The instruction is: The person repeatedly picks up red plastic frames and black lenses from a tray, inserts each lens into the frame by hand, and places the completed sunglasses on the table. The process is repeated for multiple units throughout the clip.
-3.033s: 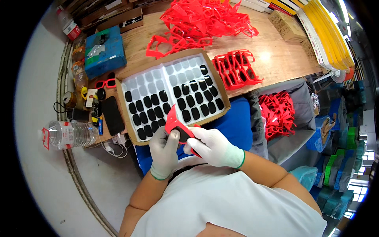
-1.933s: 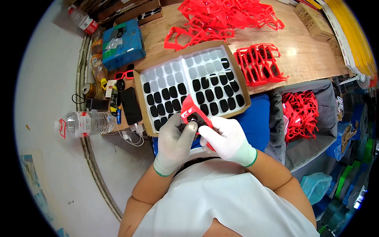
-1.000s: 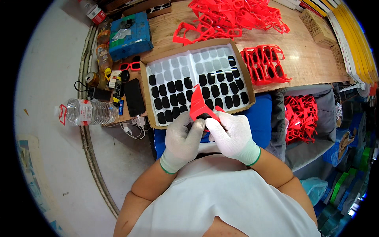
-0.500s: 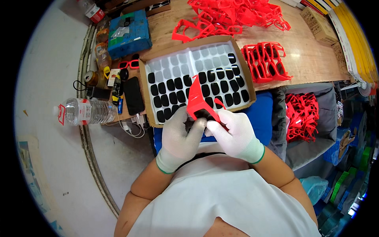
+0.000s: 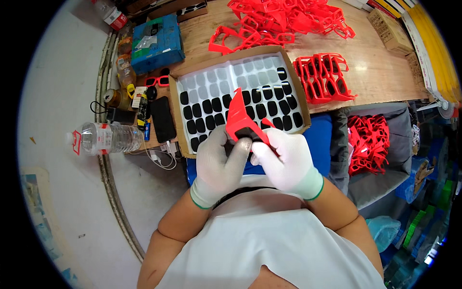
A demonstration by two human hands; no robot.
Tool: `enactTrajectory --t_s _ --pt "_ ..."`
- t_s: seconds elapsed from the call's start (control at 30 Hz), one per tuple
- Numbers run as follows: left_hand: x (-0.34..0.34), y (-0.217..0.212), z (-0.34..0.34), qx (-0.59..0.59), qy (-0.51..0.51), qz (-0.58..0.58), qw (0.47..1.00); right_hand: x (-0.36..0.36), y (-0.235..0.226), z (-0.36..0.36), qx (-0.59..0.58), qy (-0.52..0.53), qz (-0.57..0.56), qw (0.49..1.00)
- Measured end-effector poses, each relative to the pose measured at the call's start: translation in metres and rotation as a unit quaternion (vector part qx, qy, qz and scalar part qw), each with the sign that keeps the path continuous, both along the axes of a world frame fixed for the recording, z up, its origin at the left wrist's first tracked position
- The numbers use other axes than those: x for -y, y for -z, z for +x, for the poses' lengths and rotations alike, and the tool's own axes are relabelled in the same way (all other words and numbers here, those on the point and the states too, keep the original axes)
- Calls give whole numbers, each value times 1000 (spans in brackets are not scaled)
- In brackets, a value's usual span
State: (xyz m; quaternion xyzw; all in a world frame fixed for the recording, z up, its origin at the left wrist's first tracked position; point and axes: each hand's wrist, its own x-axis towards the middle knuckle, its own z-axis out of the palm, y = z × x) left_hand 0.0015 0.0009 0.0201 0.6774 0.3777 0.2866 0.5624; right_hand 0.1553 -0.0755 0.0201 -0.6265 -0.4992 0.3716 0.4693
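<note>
While our left hand point(image 5: 217, 161) and right hand point(image 5: 291, 159) are both pinching the red sunglasses frame point(image 5: 237, 115), we are guessing it's light, stiff and best held by its edges.

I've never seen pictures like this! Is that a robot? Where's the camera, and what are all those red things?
No robot here, just a person wearing gloves with green edges. The camera sits on their head and looks down, so you see almost what they see.

The left hand and right hand hold one red glasses frame between them, with something dark like a lens showing in it.

Just beyond is a cardboard tray with rows of dark lenses. On the wooden table is a big pile of red frames, and, nearer, a neat row of red glasses with dark lenses. A black phone lies to the tray's left.
</note>
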Motion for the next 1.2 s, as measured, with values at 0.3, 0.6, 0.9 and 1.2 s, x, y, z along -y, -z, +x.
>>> enactTrajectory --t_s 0.3,0.6,0.9,1.2 --pt "-8 -9 4 64 107 -219 968 2 -13 49 -69 -135 -102 983" --pt "-12 11 13 68 98 -210 970 16 1 38 -137 -70 -93 984" --pt "-8 9 20 -14 33 -172 984 17 19 47 -244 -164 -70 953" --pt "-31 13 56 -29 101 -89 990 7 33 79 -243 -237 -32 940"
